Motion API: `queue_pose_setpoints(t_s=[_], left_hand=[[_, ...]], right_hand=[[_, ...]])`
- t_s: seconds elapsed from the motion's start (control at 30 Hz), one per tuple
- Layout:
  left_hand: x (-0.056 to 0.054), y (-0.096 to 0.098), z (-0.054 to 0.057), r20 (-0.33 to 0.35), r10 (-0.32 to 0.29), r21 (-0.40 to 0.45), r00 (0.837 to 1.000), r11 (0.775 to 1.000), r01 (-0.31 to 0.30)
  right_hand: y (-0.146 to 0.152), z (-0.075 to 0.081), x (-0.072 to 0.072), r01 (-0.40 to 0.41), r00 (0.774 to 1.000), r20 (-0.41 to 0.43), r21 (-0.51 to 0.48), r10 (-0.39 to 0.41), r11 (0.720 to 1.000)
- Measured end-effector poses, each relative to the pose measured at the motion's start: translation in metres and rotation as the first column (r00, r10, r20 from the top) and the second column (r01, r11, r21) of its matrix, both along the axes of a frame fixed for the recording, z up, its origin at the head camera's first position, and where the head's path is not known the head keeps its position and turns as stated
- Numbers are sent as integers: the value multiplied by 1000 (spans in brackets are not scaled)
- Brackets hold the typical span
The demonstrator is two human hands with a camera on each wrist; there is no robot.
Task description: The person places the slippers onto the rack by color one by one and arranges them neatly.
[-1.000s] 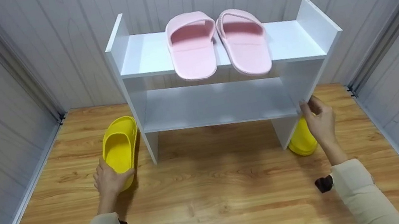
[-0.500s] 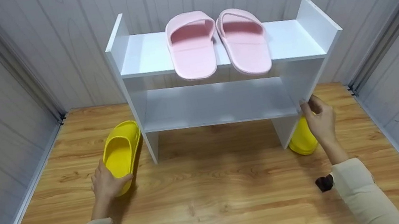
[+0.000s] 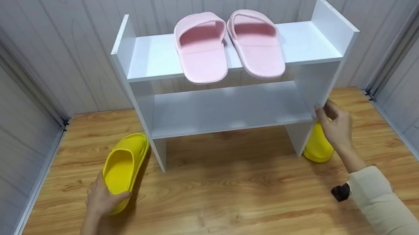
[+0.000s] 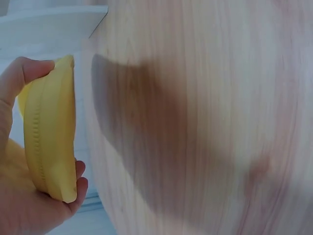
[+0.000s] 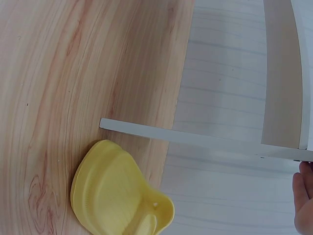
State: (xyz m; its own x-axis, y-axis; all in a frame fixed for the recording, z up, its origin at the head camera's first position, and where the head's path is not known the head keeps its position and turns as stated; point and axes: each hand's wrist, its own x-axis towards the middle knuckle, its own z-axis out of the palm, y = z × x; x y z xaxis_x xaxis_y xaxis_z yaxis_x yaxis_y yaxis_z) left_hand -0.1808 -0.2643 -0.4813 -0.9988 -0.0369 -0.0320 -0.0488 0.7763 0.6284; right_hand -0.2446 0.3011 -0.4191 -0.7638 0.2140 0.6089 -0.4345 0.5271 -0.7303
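My left hand (image 3: 99, 200) grips a yellow clog (image 3: 119, 174) by its heel end, thumb on one side and fingers on the other. Its toe points at the left side panel of a white two-tier shoe rack (image 3: 229, 107). In the left wrist view the clog (image 4: 51, 127) is held above the floor, with its shadow beside it. On the other side, my right hand (image 3: 337, 127) pinches the front edge of the rack's right panel. Below that hand a second yellow clog (image 3: 318, 148) stands on the floor outside the panel, partly hidden; the right wrist view shows this clog (image 5: 115, 193) more fully.
Two pink slippers, a left one (image 3: 205, 64) and a right one (image 3: 261, 58), sit on the rack's top shelf, heels over its front edge. Panelled walls (image 3: 64, 52) close in the back and both sides. The floor (image 3: 210, 220) is wood-patterned.
My left hand has drawn the yellow clog toward me and to the left, turning its toe more to the right. My right hand, the rack and the pink slippers have stayed put.
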Motion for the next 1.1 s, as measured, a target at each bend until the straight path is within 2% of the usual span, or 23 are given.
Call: queue_pose_setpoints(t_s=[0.2,0.3,0.4,0.57,0.73,0.9,1.1], left_hand=[[10,-12,11,2,-87,6,996,996,87],[13,-17,16,-30,-129,12,991,991,130],[16,-21,20,-34,-150,27,988,988,150],[24,-26,27,28,-164,86,986,983,161],[30,-31,30,90,-205,134,975,972,192],[37,-35,34,165,-252,134,954,964,231],[45,-37,41,291,-320,231,901,938,259]], right_hand=[[-4,7,6,-3,1000,22,4,3,1000],[1,1,1,-3,999,47,-5,3,1000],[1,-1,1,3,998,57,-7,-2,1000],[0,0,1,2,999,38,-7,-2,1000],[0,0,1,-14,1000,27,-10,14,1000],[-5,8,7,-35,999,20,-26,35,999],[-17,23,19,-15,1000,25,-9,16,1000]])
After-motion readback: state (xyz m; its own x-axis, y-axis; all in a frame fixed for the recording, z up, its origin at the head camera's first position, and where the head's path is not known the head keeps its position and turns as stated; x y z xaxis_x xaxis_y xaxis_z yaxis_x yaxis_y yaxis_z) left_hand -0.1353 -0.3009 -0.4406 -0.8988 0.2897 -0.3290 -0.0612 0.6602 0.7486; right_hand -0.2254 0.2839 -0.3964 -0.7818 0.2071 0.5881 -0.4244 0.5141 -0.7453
